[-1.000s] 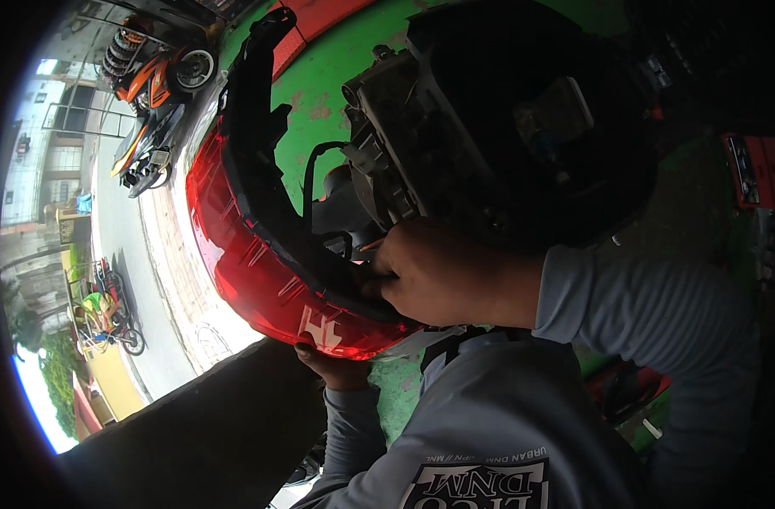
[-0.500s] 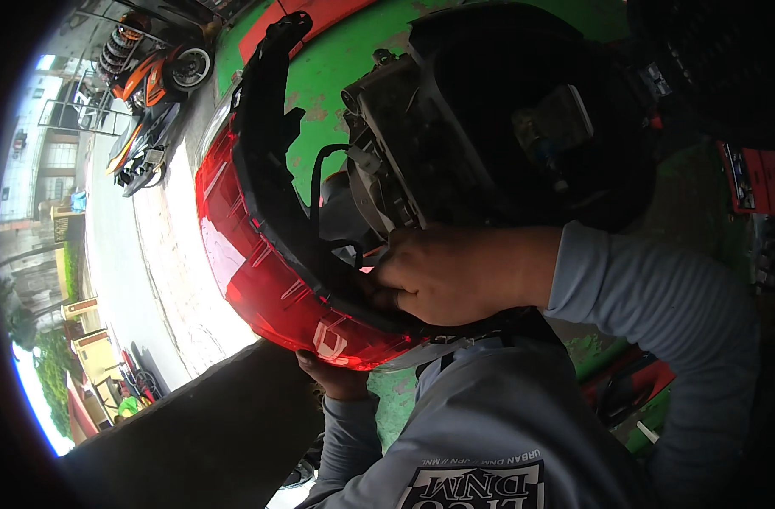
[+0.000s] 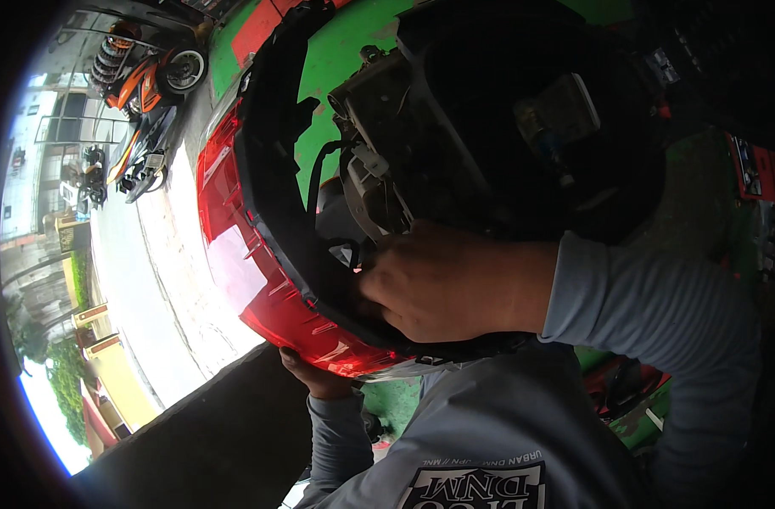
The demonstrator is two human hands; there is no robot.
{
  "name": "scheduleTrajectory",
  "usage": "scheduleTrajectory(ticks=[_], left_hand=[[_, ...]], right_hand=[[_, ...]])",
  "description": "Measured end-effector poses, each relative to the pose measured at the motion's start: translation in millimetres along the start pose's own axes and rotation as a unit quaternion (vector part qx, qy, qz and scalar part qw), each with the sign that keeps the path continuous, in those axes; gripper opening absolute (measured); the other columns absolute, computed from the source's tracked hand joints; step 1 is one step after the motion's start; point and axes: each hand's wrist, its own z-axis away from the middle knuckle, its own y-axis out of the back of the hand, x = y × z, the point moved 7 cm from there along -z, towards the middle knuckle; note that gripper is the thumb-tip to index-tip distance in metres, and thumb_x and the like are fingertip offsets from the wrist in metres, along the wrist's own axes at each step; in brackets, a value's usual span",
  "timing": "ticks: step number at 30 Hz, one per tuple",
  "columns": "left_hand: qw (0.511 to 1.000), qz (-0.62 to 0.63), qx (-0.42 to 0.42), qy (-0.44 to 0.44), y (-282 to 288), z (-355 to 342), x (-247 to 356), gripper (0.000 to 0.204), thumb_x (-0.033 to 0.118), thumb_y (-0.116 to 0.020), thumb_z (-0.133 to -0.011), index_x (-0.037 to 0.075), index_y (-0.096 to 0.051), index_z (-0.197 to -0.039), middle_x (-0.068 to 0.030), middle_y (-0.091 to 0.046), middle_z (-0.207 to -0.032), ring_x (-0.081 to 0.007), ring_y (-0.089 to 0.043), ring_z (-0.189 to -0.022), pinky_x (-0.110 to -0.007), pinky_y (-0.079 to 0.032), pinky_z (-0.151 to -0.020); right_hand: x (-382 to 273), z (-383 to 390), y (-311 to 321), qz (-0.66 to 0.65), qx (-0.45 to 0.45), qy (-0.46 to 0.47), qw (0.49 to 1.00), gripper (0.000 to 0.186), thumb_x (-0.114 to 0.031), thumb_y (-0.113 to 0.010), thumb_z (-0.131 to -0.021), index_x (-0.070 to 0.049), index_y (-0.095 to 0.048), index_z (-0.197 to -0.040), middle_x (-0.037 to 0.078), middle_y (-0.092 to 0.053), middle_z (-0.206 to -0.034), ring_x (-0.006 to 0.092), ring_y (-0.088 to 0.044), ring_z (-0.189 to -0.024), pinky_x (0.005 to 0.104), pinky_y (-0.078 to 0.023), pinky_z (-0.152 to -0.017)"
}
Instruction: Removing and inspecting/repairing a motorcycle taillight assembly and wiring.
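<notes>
A red motorcycle tail light with a black back housing curves across the middle of the view. My left hand grips its lower outer edge from beneath, with the thumb on the red lens and the other fingers mostly hidden. Reaching in from the right, my right hand is closed against the inner side of the housing. Its fingertips go behind the black rim, so what they pinch is hidden. A black cable loops between the housing and the motorcycle's rear, near a pale connector.
The motorcycle's dark open storage bucket lies beyond my right hand. Green painted floor shows around it. At the left are a sunlit road, an orange motorcycle and a dark ledge. Red parts lie at the lower right.
My right hand has shifted slightly down and its fingers are tucked further in behind the housing. My left hand and the light's lower end have moved a little left.
</notes>
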Motion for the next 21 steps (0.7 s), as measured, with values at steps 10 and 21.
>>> scheduleTrajectory(ticks=[10, 21], left_hand=[[0.993, 0.089, -0.054, 0.05, -36, -21, 5, 0.099, 0.083, -0.031, -0.087, 0.01, -0.028, -0.154, -0.0179, -0.039, -0.151, -0.0377, -0.042, -0.137, -0.052, -0.035, -0.114], [0.992, 0.052, 0.104, 0.051, -3, -14, -13, 0.092, 0.076, -0.042, -0.086, 0.008, -0.038, -0.147, -0.0167, -0.049, -0.143, -0.0384, -0.052, -0.127, -0.053, -0.047, -0.104]], right_hand=[[15, -2, -11, -0.124, -0.025, -0.02, 0.992, 0.017, -0.016, -0.06, -0.086, 0.001, -0.061, -0.083, 0.021, -0.066, -0.079, 0.0378, -0.069, -0.077, 0.0488, -0.056, -0.075], [7, -7, -5, -0.095, -0.004, -0.002, 0.996, 0.018, -0.014, -0.06, -0.086, 0.001, -0.06, -0.075, 0.022, -0.065, -0.067, 0.0383, -0.068, -0.065, 0.047, -0.056, -0.07]])
